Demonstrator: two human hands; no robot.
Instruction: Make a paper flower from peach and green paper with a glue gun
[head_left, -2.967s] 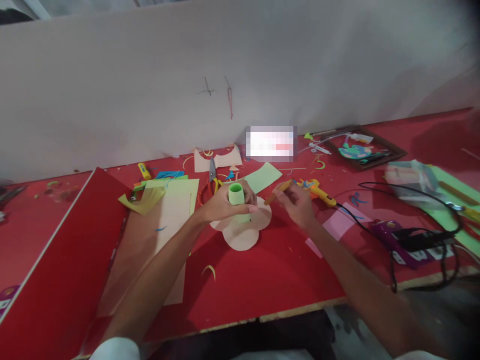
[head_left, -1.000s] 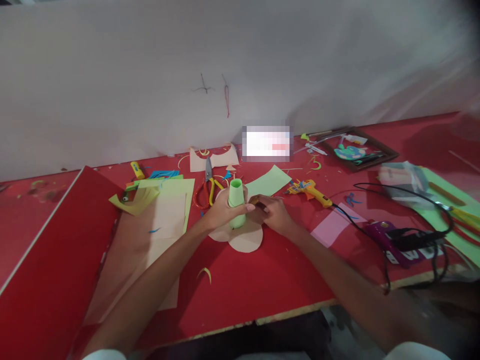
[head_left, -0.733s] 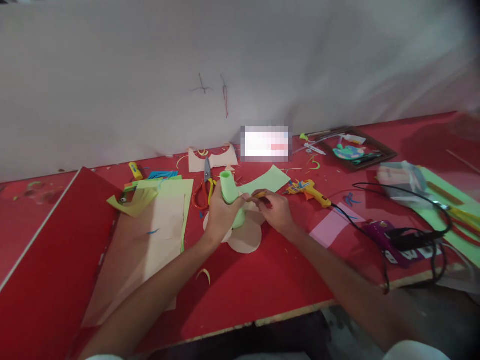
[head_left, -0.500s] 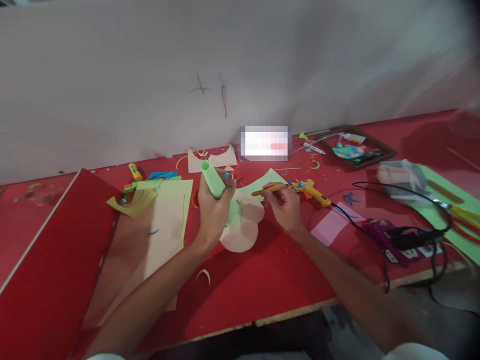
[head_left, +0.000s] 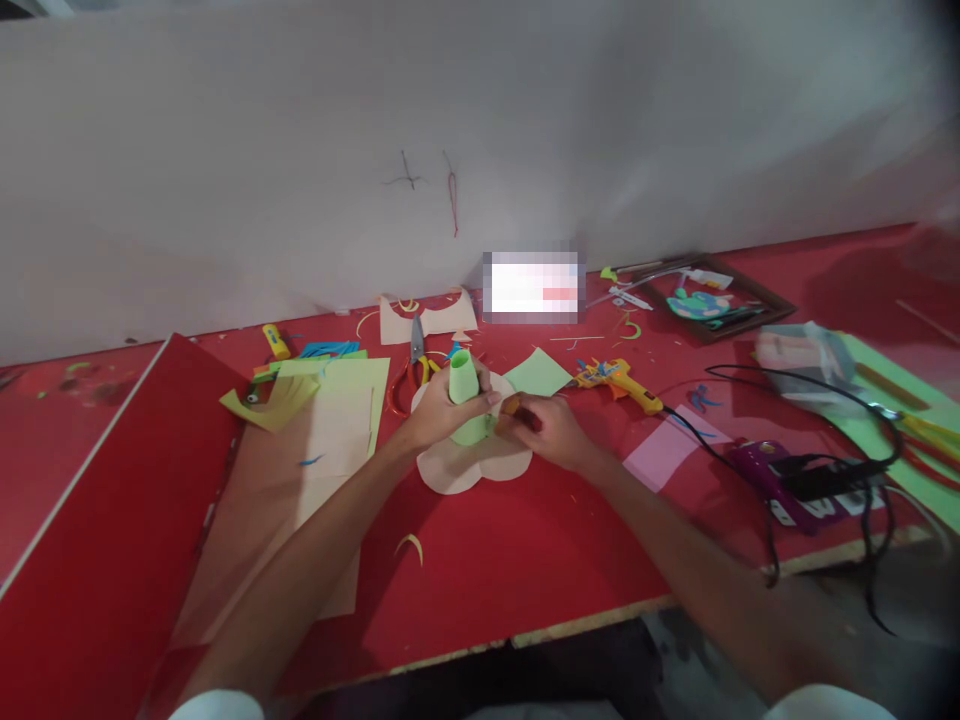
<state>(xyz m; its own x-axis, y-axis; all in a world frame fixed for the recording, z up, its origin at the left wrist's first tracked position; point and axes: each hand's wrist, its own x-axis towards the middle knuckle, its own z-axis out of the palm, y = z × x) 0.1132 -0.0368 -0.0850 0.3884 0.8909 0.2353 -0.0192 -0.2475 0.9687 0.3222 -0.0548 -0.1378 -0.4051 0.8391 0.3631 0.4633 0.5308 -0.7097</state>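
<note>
My left hand [head_left: 442,408] is closed around a light green paper tube [head_left: 463,376]. The tube stands nearly upright, with its open top facing me, over a peach paper with rounded lobes [head_left: 450,470]. At the tube's lower right, my right hand [head_left: 551,430] pinches an orange-brown stick [head_left: 512,404], mostly hidden by the fingers. Whether the stick touches the tube is hard to make out. Just behind my left hand lie scissors [head_left: 417,345] with red and yellow handles. A green paper square [head_left: 537,374] lies beyond my right hand.
A yellow glue gun [head_left: 630,385] lies to the right, its cord running to a purple power box [head_left: 780,485]. Paper sheets [head_left: 285,500] and a raised red board [head_left: 97,520] are at the left. A dark frame [head_left: 776,300] holds small items at the back right.
The tube has swung from tilted to nearly upright and come down over the lobed paper. My right hand has moved left with the stick to the tube's base. The scissors have come into view.
</note>
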